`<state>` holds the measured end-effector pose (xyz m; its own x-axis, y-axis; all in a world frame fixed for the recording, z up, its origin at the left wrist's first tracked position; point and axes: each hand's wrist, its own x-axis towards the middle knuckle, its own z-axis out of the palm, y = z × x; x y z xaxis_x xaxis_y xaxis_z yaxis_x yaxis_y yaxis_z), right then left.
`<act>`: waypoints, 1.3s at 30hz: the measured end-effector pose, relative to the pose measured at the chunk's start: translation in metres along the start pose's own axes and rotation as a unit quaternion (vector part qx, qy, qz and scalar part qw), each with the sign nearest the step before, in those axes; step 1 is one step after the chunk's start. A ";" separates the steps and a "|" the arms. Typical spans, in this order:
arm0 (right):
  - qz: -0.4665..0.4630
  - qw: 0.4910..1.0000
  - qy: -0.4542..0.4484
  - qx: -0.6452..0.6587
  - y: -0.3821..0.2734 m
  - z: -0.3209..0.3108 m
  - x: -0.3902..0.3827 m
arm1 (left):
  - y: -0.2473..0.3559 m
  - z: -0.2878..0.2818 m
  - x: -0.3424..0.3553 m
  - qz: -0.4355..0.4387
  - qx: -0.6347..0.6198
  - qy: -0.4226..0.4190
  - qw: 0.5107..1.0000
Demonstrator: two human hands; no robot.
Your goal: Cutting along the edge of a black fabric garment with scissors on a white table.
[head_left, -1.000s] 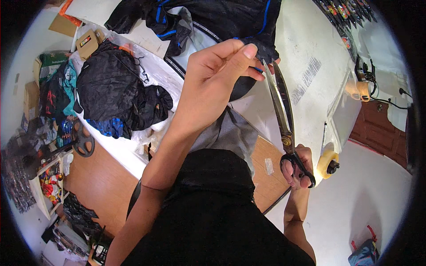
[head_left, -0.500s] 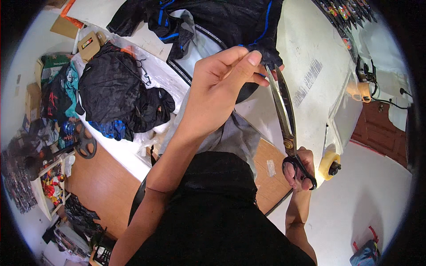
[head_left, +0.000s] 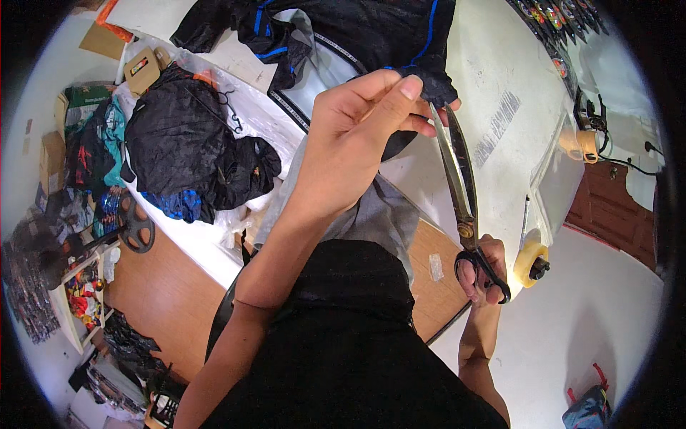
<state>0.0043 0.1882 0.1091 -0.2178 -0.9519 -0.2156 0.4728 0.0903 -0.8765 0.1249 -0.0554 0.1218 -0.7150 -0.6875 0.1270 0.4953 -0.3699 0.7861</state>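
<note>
My left hand [head_left: 346, 139] pinches the edge of a black garment [head_left: 343, 28] with blue piping, thumb on top. The garment lies on a white table, its pale lining and lettered band partly showing. Fingers of my right hand [head_left: 491, 268] pass through the black handles of large metal scissors [head_left: 463, 193]. Their blades stand slightly parted and point away from me, the tips beside my left fingertips and the garment's edge. What lies between the tips is too small to make out.
On the left, a heap of dark clothing [head_left: 182, 143] rests on clear plastic, beside a black hanger hook [head_left: 232, 111]. A tape roll [head_left: 530, 263] sits right of my right hand. Packaged items [head_left: 554, 21] lie at the far right, and a black handwheel [head_left: 136, 225] stands left.
</note>
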 end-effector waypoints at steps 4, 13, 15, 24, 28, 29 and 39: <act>-0.016 0.999 0.042 -0.013 -0.001 0.006 0.000 | -0.001 -0.002 0.000 0.003 0.007 -0.003 1.000; 0.011 1.000 0.008 -0.017 -0.004 0.002 0.000 | -0.004 -0.003 -0.002 -0.001 0.008 -0.006 1.000; 0.006 1.000 0.002 -0.018 -0.003 0.000 -0.001 | -0.003 -0.001 -0.001 -0.010 0.009 0.000 1.000; 0.006 0.999 0.006 -0.035 -0.004 0.000 0.001 | -0.004 -0.001 -0.001 -0.007 0.016 0.001 1.000; 0.007 0.999 0.015 -0.041 -0.004 -0.002 -0.001 | -0.005 -0.002 -0.001 -0.005 0.016 -0.005 1.000; 0.008 0.999 0.009 -0.046 -0.005 -0.002 -0.001 | -0.005 -0.002 -0.001 -0.005 0.016 -0.006 1.000; 0.005 0.998 0.016 -0.067 -0.006 -0.002 0.000 | -0.006 -0.001 -0.001 -0.019 0.003 0.007 1.000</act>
<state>0.0000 0.1886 0.1134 -0.2423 -0.9411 -0.2358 0.3570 0.1395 -0.9236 0.1234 -0.0535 0.1167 -0.7260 -0.6820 0.0888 0.4652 -0.3918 0.7938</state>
